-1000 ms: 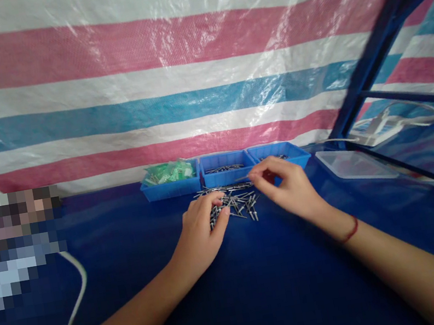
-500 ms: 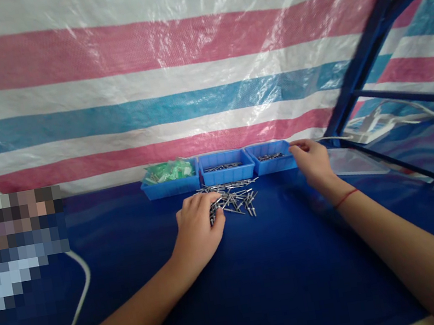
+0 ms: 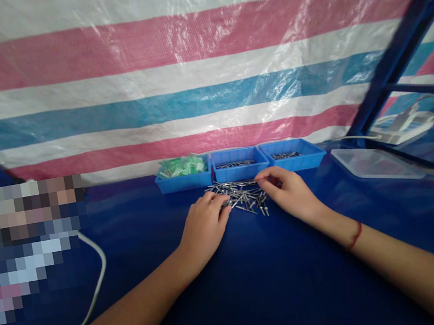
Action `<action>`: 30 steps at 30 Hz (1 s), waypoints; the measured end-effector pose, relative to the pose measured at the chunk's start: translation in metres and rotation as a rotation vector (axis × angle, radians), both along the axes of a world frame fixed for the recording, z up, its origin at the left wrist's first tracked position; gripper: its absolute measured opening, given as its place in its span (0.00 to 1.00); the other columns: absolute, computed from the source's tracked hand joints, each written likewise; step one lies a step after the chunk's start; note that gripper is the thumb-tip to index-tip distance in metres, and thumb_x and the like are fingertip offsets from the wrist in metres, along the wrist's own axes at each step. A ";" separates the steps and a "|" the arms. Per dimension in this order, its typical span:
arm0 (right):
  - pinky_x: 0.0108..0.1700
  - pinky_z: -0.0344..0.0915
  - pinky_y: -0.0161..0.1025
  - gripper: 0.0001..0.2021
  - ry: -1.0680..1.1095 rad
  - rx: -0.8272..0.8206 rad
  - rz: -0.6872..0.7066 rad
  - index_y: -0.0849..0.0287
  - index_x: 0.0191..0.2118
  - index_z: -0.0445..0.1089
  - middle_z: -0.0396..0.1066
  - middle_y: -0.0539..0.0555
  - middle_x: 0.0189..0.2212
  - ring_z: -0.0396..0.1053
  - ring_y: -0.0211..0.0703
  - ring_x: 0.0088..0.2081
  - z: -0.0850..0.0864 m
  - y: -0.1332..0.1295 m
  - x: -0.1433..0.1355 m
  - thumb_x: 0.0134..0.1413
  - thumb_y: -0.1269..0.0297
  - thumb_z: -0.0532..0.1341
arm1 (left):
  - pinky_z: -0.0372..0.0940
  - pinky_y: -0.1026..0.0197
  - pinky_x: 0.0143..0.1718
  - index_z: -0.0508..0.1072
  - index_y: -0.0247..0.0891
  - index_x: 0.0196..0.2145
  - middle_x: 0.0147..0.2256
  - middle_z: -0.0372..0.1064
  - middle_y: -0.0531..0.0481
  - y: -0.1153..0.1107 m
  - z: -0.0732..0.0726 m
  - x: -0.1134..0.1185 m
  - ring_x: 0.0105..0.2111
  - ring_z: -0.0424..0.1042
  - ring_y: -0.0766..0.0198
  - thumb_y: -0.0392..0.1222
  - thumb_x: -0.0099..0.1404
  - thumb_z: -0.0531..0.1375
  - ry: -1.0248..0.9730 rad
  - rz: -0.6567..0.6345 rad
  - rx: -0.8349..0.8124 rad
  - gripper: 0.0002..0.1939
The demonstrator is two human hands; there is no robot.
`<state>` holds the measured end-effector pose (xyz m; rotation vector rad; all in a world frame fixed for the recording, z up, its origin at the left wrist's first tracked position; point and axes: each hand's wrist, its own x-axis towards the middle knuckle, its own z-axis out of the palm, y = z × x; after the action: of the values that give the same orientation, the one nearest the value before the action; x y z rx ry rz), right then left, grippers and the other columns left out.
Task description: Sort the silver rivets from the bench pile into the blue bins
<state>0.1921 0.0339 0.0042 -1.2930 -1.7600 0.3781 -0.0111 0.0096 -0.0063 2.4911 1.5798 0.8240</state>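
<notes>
A loose pile of silver blind rivets point(image 3: 243, 196) lies on the dark blue table in front of the blue bins. My left hand point(image 3: 204, 224) rests at the pile's left edge, fingers curled and thumb drawn in around a few rivets, whose ends are partly covered. At the pile's upper right edge is my right hand point(image 3: 292, 192), thumb and forefinger pinched together at the rivets; what lies between the tips is too small to make out. Rivets also lie in the middle bin point(image 3: 241, 171) and the right bin point(image 3: 300, 163).
A left bin point(image 3: 185, 183) holds green-and-clear plastic packets point(image 3: 184, 165). To the right are a clear plastic lid point(image 3: 375, 165), a white power strip point(image 3: 406, 125) and blue frame bars point(image 3: 395, 58). A white cable point(image 3: 99, 260) crosses the left side. Striped sheeting point(image 3: 190, 100) hangs behind.
My right hand has moved left from beside the right bin to the rivet pile. My left hand has stayed at the pile's left edge. The view has swung slightly left.
</notes>
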 end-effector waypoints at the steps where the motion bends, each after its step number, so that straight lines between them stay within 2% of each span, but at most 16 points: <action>1: 0.30 0.63 0.37 0.09 -0.011 0.003 0.037 0.60 0.32 0.72 0.72 0.53 0.28 0.66 0.39 0.26 -0.001 -0.003 -0.004 0.50 0.64 0.56 | 0.64 0.56 0.44 0.72 0.40 0.44 0.41 0.70 0.47 0.001 0.000 0.000 0.41 0.70 0.59 0.37 0.64 0.54 -0.033 -0.006 0.000 0.11; 6: 0.30 0.65 0.37 0.08 -0.008 -0.025 0.125 0.60 0.33 0.71 0.73 0.52 0.28 0.68 0.39 0.27 -0.002 -0.011 -0.011 0.50 0.65 0.56 | 0.64 0.57 0.43 0.72 0.40 0.42 0.40 0.72 0.48 0.003 0.002 -0.002 0.39 0.71 0.60 0.35 0.63 0.56 -0.127 -0.018 -0.011 0.10; 12: 0.28 0.64 0.36 0.09 -0.013 -0.090 0.149 0.60 0.33 0.71 0.72 0.52 0.26 0.68 0.39 0.26 0.001 -0.012 -0.012 0.51 0.63 0.56 | 0.62 0.55 0.43 0.74 0.42 0.37 0.38 0.74 0.52 0.002 0.004 -0.003 0.40 0.70 0.59 0.37 0.63 0.58 -0.117 0.003 0.000 0.06; 17: 0.31 0.64 0.36 0.08 -0.067 -0.102 0.241 0.60 0.31 0.71 0.72 0.52 0.28 0.68 0.39 0.28 -0.001 -0.013 -0.014 0.52 0.65 0.55 | 0.61 0.56 0.42 0.74 0.42 0.35 0.36 0.74 0.53 -0.001 0.007 -0.001 0.39 0.69 0.59 0.39 0.63 0.58 -0.115 0.022 0.009 0.05; 21: 0.29 0.64 0.36 0.08 -0.112 -0.069 0.244 0.59 0.36 0.72 0.70 0.51 0.26 0.66 0.38 0.26 -0.002 -0.014 -0.015 0.51 0.65 0.58 | 0.60 0.57 0.42 0.73 0.43 0.34 0.36 0.73 0.53 -0.002 0.009 0.001 0.40 0.68 0.59 0.39 0.63 0.58 -0.150 -0.005 0.074 0.04; 24: 0.31 0.64 0.36 0.10 -0.159 -0.002 0.321 0.59 0.40 0.72 0.70 0.52 0.29 0.66 0.38 0.28 0.001 -0.017 -0.016 0.51 0.65 0.60 | 0.59 0.57 0.43 0.73 0.43 0.34 0.36 0.73 0.53 -0.004 0.011 0.002 0.41 0.68 0.60 0.39 0.63 0.58 -0.200 -0.073 0.120 0.04; 27: 0.35 0.64 0.37 0.07 -0.171 0.051 0.429 0.58 0.36 0.73 0.71 0.54 0.32 0.67 0.39 0.33 0.003 -0.021 -0.017 0.55 0.68 0.58 | 0.58 0.56 0.44 0.73 0.42 0.33 0.35 0.73 0.53 -0.005 0.011 0.004 0.41 0.68 0.61 0.39 0.62 0.59 -0.235 -0.102 0.158 0.03; 30: 0.35 0.63 0.36 0.07 -0.156 0.065 0.453 0.58 0.35 0.73 0.70 0.53 0.30 0.67 0.39 0.32 0.004 -0.022 -0.018 0.57 0.68 0.57 | 0.59 0.57 0.43 0.72 0.41 0.33 0.35 0.73 0.52 -0.005 0.011 0.004 0.40 0.69 0.61 0.39 0.61 0.60 -0.269 -0.113 0.172 0.02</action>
<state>0.1739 0.0115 0.0084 -0.8888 -2.1812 0.4765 -0.0068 0.0044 0.0045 2.4242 1.3192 1.2633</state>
